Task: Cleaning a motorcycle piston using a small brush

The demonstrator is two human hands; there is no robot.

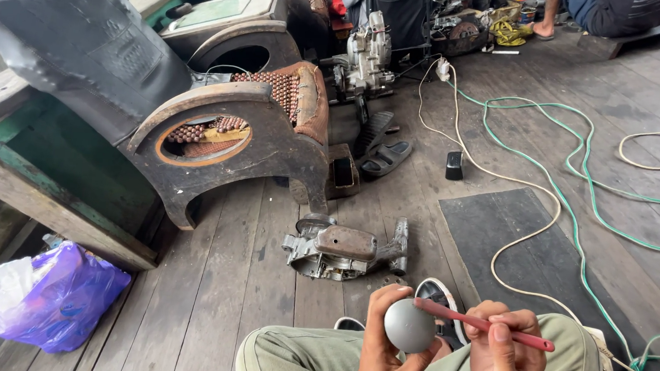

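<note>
My left hand holds a round grey metal part over my lap, fingers curled around its left side and bottom. My right hand grips a thin red tool, a stick-like shaft whose tip rests on the top right of the grey part. Both hands are above my olive-green trouser legs. On the wooden floor just ahead lies a dirty engine casing.
A worn dark armchair with a beaded seat cover stands ahead left. A purple plastic bag lies at lower left. Green and cream cords loop across the floor at right, beside a black mat. Sandals, another engine and a seated person are farther back.
</note>
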